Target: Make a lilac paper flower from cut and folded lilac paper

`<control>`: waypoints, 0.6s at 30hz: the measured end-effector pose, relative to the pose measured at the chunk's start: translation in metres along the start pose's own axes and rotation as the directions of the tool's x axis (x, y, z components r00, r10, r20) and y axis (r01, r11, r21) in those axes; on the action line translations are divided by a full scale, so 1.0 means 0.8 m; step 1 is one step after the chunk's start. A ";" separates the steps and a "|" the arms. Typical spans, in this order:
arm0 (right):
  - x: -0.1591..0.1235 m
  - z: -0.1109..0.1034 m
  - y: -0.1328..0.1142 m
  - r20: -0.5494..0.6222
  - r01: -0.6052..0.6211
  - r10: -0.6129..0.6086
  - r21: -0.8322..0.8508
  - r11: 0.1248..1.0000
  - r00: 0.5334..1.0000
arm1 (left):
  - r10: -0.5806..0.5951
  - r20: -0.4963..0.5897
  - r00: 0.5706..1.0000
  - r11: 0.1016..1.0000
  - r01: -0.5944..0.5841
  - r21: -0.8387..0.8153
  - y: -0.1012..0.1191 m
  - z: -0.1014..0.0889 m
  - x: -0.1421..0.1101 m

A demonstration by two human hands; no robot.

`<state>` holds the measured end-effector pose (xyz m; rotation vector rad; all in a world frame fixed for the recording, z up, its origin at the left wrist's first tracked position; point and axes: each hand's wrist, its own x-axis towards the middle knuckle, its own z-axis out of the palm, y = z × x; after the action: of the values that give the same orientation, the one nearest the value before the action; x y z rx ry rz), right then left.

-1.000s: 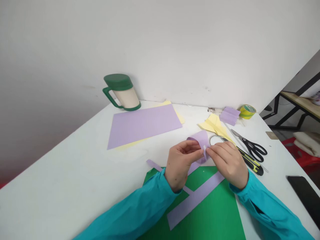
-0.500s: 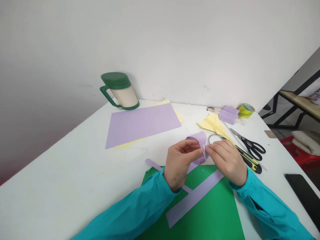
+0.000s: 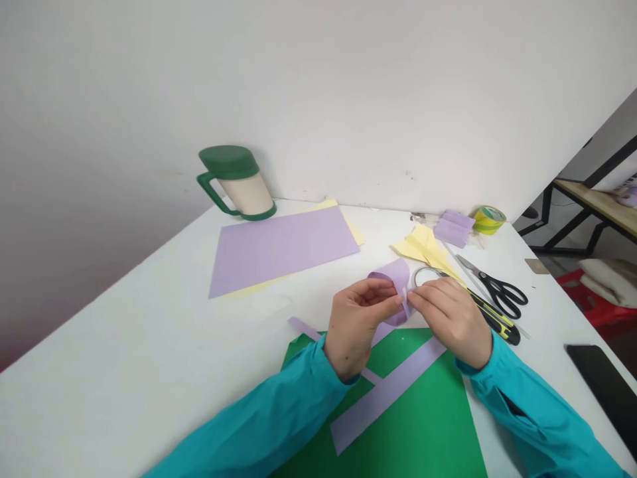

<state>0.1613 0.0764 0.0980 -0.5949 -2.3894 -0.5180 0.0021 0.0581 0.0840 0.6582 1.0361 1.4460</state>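
Observation:
A curled piece of purple paper (image 3: 395,271) is pinched between the thumb and fingers of my left hand (image 3: 355,325). My right hand (image 3: 454,320) has its fingertips closed at the paper's right edge, where a small pale strip shows; whether that is tape or a fold, I cannot tell. Beneath both hands lies a green sheet (image 3: 423,425), crossed by a wide purple paper strip (image 3: 383,401). A narrower purple strip (image 3: 303,327) pokes out past the sheet's upper left corner. Beside my right hand, a clear tape roll (image 3: 423,273) is partly covered by my fingers.
Black-handled scissors (image 3: 497,289) and a yellow-black utility knife (image 3: 497,320) lie to the right, near folded yellow paper (image 3: 423,245). Yellow-green tape (image 3: 488,220) and folded purple paper (image 3: 454,229) sit behind. A large purple sheet (image 3: 283,249) and a green-lidded jug (image 3: 243,186) are back left.
Both hands keep nearly the same pose on the curled purple paper. The whole view has shifted very slightly; nothing was picked up or let go.

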 end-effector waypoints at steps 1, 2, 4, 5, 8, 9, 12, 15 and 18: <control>0.000 0.000 0.000 -0.004 -0.005 0.005 0.014 1.000 1.000 | -0.001 0.001 1.000 1.000 0.001 -0.001 0.000 0.000 0.000; 0.000 0.000 0.001 -0.007 -0.009 0.009 0.023 1.000 1.000 | 0.002 0.002 1.000 1.000 -0.002 -0.002 0.000 0.000 -0.001; 0.000 -0.001 0.000 -0.009 -0.007 0.007 0.028 1.000 1.000 | 0.013 0.001 1.000 1.000 -0.013 -0.001 0.000 0.000 -0.002; 0.001 -0.001 -0.001 -0.010 -0.003 0.003 0.023 1.000 1.000 | 0.016 0.000 1.000 1.000 -0.016 0.000 0.000 0.000 -0.002; 0.001 -0.001 -0.002 -0.016 0.008 -0.008 -0.002 1.000 1.000 | 0.020 -0.001 1.000 1.000 -0.020 0.009 -0.001 0.000 -0.002; 0.001 -0.001 -0.003 -0.017 0.005 -0.006 -0.002 1.000 1.000 | 0.022 0.000 1.000 1.000 -0.022 0.010 -0.001 0.000 -0.002; 0.000 0.000 -0.002 -0.026 -0.041 0.043 0.053 0.998 0.999 | 0.036 0.008 0.999 0.999 -0.036 0.013 -0.002 0.000 -0.001; -0.002 0.004 -0.002 -0.040 -0.102 0.108 0.129 0.986 0.993 | 0.059 0.015 0.998 0.997 -0.060 0.042 -0.003 0.000 -0.001; -0.004 0.008 -0.005 -0.035 -0.192 0.202 0.188 0.963 0.979 | 0.130 0.025 0.991 0.984 -0.132 0.124 -0.004 0.000 -0.003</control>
<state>0.1585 0.0753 0.0902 -0.7158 -2.2650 -0.2207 0.0040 0.0559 0.0818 0.8411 1.0935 1.4944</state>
